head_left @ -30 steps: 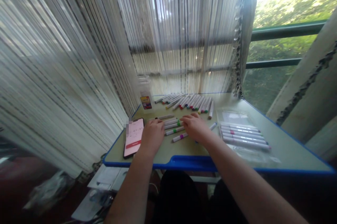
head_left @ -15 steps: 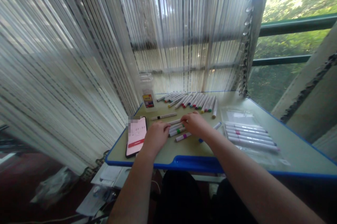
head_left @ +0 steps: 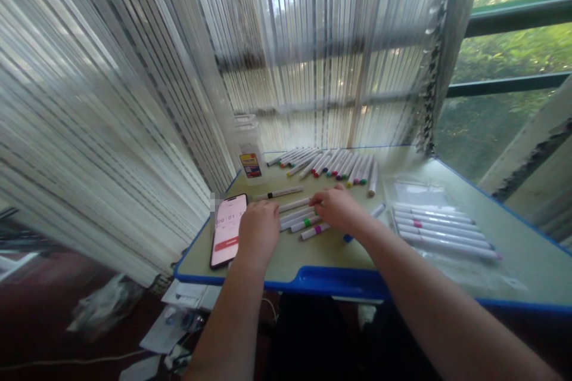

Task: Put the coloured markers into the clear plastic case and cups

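Several white markers lie in a loose row between my two hands, among them a plain white marker [head_left: 294,205], a green-banded marker [head_left: 305,223] and a purple-banded marker [head_left: 315,232]. My left hand [head_left: 260,229] rests by their left ends, close to the phone [head_left: 227,232]; its fingers are bent down over the table and hold nothing that I can see. My right hand [head_left: 334,205] has its fingertips closed at the right end of the plain white marker, covering that end. Under my right forearm, a blue-ended marker [head_left: 378,210] is partly hidden.
Many colour-tipped markers [head_left: 342,165] are fanned along the table's back. A clear plastic box [head_left: 248,151] stands at the back left. On the right lies a clear pouch [head_left: 420,190] with several markers [head_left: 447,232] on it. A blue tray edge [head_left: 339,276] runs along the front.
My left hand has shifted left, away from the marker ends and towards the phone. My right hand stays by the markers' right ends. The camera view has moved slightly.
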Tool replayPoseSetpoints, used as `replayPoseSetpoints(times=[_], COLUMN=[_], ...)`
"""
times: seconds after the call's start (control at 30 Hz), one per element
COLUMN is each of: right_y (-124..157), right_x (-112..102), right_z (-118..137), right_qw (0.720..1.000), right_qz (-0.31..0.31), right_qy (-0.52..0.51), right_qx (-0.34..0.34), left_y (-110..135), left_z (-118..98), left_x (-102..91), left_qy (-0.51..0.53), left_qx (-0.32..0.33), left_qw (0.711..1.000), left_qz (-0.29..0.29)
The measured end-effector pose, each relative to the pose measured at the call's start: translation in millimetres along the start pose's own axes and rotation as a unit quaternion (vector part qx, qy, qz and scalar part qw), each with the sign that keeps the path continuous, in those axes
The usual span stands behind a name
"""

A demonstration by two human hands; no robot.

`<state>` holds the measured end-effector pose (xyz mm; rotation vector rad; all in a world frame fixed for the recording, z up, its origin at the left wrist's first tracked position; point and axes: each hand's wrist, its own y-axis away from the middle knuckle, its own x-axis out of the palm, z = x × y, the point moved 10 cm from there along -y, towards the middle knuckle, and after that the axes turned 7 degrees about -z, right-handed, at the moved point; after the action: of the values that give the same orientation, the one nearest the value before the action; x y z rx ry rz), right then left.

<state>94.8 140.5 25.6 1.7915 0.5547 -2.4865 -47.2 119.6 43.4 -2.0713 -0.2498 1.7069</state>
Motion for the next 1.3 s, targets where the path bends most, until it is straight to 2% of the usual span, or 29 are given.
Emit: replayPoseSetpoints(times=[0.3, 0.43, 0.5, 0.6, 0.7, 0.77, 0.8, 0.87, 0.97, 1.03, 1.1, 1.17, 1.23, 1.3], right_y=[2, 4, 8, 14, 17, 17, 16, 16, 19, 23, 25, 24, 23, 22], right_x=[-6, -22, -33, -41, -36, -35, -35, -35, -38, -37, -32, -26, -24, -25], right_z=[0, -5, -4, 3, 3, 1, -1, -11, -35, -50, -56, -52, -50, -52], right_qw=[0.999, 0.994, 0.987, 0.971, 0.933, 0.899, 0.884, 0.859, 0.83, 0.804, 0.779, 0.768, 0.773, 0.79], right_qz=[-0.03, -0.099, -0.141, -0.166, -0.162, -0.171, -0.178, -0.194, -0.231, -0.248, -0.238, -0.209, -0.204, -0.222], right_qy=[-0.022, -0.044, -0.078, -0.173, -0.318, -0.399, -0.429, -0.469, -0.492, -0.51, -0.539, -0.565, -0.562, -0.532], right_qx=[0.0, 0.018, 0.02, 0.015, 0.045, 0.049, 0.051, 0.065, 0.124, 0.178, 0.214, 0.217, 0.212, 0.209], left_y=[-8, -9, -8, -5, -2, -1, 0, 1, -1, -4, -7, -14, -19, -23], left_z=[15, 19, 23, 23, 6, -12, -20, -28, -21, -13, -5, -7, -9, -12], left_x=[17.1, 14.1, 10.8, 4.0, -1.4, -5.8, -8.5, -15.4, -18.6, -8.0, 7.8, 16.4, 23.4, 23.0], left_qy=[0.095, 0.173, 0.235, 0.353, 0.462, 0.498, 0.497, 0.444, 0.261, 0.149, 0.094, 0.072, 0.072, 0.066], left_qx=[-0.068, -0.094, -0.125, -0.165, -0.167, -0.136, -0.116, -0.082, -0.053, -0.037, -0.033, 0.005, 0.022, 0.033], left_qw=[0.991, 0.979, 0.964, 0.921, 0.871, 0.856, 0.86, 0.892, 0.964, 0.988, 0.991, 0.99, 0.985, 0.985], left_qz=[0.064, 0.046, 0.028, -0.005, -0.014, -0.004, -0.001, -0.011, -0.018, 0.03, 0.095, 0.124, 0.152, 0.153])
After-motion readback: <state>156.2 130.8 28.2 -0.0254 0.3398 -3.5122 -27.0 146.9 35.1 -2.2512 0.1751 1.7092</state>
